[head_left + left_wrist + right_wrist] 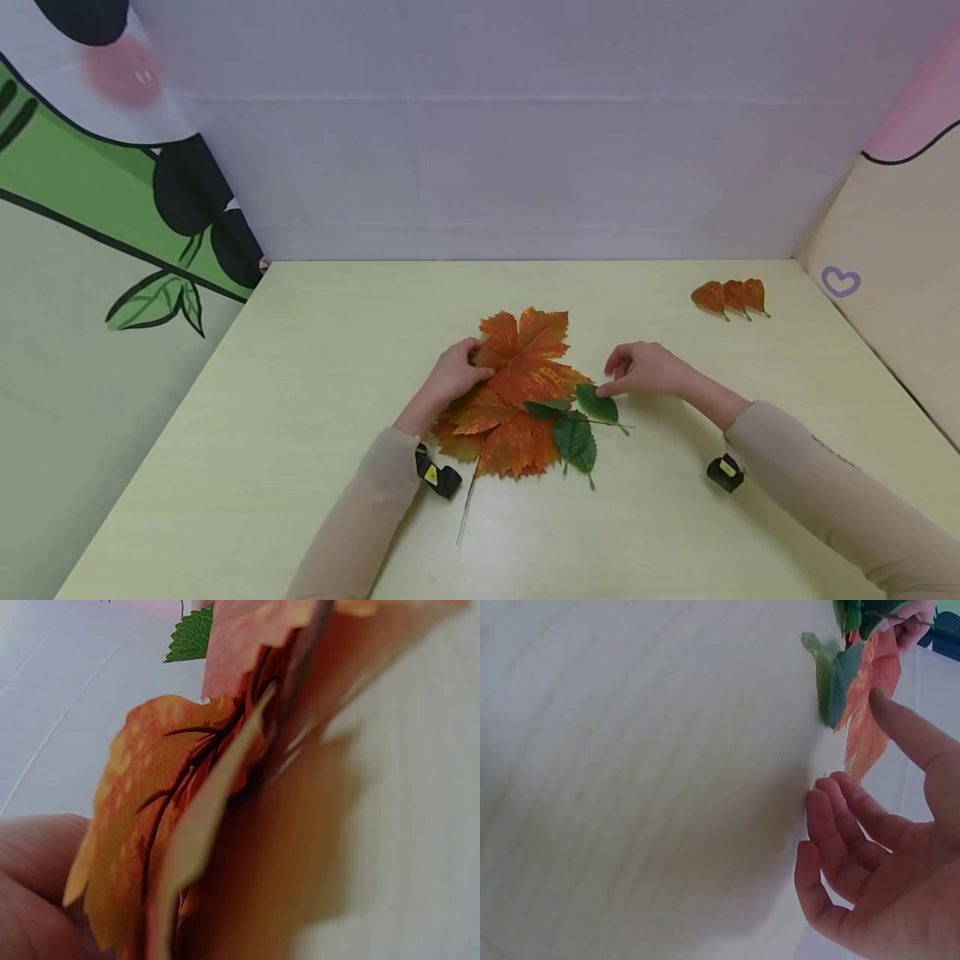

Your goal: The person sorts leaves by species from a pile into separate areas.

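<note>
My left hand (454, 372) pinches the left edge of an orange artificial maple leaf (531, 337). More orange leaves (517, 442) lie below it in an overlapping bunch, a thin stem pointing toward me. In the left wrist view the held leaf (150, 765) stands raised above the table beside the fingers. Several green leaves with toothed edges (575, 437) rest at the bunch's right side. My right hand (648, 369) hovers there, its thumb over the nearest green leaf (597, 404). Its fingers are loosely bent, apart from the thumb, with nothing between them in the right wrist view.
Several small orange-brown leaves (729, 297) lie overlapping in a row at the table's back right. The pale wooden table (300, 375) meets a light cloth wall (525, 183) at the back. Printed panels flank both sides.
</note>
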`<state>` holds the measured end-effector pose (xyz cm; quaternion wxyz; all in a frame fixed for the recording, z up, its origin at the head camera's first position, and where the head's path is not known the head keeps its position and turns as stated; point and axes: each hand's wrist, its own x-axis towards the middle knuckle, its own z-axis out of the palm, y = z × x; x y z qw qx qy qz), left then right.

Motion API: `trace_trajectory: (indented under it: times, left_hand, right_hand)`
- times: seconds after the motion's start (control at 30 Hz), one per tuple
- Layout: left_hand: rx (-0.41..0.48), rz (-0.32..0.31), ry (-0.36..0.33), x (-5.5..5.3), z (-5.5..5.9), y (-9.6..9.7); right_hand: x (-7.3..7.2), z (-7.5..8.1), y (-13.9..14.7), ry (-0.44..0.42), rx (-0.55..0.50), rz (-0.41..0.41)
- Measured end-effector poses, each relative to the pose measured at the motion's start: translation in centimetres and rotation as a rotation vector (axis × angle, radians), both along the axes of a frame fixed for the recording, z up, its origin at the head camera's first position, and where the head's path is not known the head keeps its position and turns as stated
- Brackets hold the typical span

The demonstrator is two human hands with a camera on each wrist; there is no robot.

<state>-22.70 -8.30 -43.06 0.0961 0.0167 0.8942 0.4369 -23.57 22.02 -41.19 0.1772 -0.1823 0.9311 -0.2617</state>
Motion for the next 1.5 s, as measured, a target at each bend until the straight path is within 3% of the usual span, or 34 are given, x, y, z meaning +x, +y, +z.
trace_trajectory:
  times: [0.47, 1.5]
  left_hand:
    - [-0.007, -0.002, 0.004, 0.0, -0.2, 0.0]
    - [0.000, -0.007, 0.018, 0.0, -0.1, 0.1]
  right_hand:
    - [1.0, 0.2, -0.9, 0.056, 0.138, 0.041]
    - [0.5, 0.1, 0.8, 0.041, -0.010, 0.038]
